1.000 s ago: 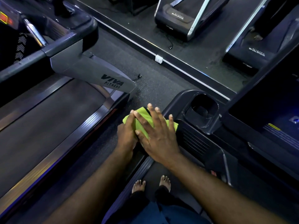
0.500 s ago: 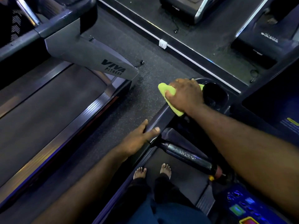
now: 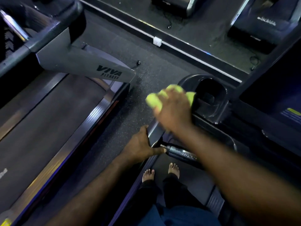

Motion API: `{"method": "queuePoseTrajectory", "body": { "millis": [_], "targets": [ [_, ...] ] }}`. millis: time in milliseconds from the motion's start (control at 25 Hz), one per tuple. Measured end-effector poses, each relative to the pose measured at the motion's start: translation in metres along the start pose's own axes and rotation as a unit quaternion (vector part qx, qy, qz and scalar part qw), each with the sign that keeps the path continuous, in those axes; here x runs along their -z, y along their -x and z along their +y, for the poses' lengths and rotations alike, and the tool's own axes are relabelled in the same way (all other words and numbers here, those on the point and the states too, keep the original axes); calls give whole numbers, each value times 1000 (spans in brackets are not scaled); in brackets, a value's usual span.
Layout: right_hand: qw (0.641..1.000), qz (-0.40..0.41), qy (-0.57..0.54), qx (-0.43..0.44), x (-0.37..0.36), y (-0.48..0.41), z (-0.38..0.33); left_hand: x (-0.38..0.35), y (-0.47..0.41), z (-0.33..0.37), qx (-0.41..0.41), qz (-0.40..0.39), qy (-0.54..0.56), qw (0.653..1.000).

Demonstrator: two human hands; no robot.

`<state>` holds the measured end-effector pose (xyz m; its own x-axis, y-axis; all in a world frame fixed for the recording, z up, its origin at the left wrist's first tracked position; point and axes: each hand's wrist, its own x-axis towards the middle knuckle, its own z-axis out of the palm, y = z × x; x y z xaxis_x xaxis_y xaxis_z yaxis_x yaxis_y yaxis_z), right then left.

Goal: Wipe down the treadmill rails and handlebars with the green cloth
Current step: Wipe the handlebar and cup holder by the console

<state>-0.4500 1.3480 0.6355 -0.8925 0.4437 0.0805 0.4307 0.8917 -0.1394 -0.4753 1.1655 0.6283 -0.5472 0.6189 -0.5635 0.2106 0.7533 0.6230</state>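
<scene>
I saw dim light on a dark speckled rubber floor (image 3: 146, 74). At my left stood a neighbouring treadmill (image 3: 48, 111), its grey upright lettered VIVA FITNESS. Ahead a pale strip (image 3: 192, 57) carrying a small white box (image 3: 157, 41) crossed the floor, with another treadmill's base (image 3: 254, 30) beyond.

Neighbouring treadmill (image 3: 40, 119) at nine o'clock; its grey side cover (image 3: 78, 61) is marked VIVA FITNESS. Speckled floor (image 3: 154, 67) at centre. White box (image 3: 157, 41) at twelve o'clock. Loose plug (image 3: 138, 62) at eleven o'clock.
</scene>
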Motion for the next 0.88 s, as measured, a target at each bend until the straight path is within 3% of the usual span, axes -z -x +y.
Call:
{"method": "queuePoseTrajectory", "body": {
  "millis": [80,160,200,320,400,520,640,760,880],
  "targets": [
    [994,4,-74,84,1,54,-29,3,-2,-1,-39,-17,11,999],
    [988,24,-57,142,3,39,-2,9,-6,5,-57,-39,30,997],
    [993,44,-41,100,6,10,22,9,-12,15,-66,-42,25,997],
    [984,63,-79,-145,29,-68,73,4,-40,48,-104,3,-11,995],
    [969,53,-121,-210,28,-59,76,-2,-52,58,-120,42,-29,992],
    [987,62,13,-150,29,8,58,-7,-58,53,-137,66,-53,987],
    [984,-23,134,-115,42,64,45,-8,-60,51,-139,74,-77,984],
    [965,-111,182,-155,73,60,50,-7,-59,51,-151,76,-87,982],
    [954,-151,222,-132,88,36,50,-7,-59,49,-153,77,-88,981]
  ]
}}
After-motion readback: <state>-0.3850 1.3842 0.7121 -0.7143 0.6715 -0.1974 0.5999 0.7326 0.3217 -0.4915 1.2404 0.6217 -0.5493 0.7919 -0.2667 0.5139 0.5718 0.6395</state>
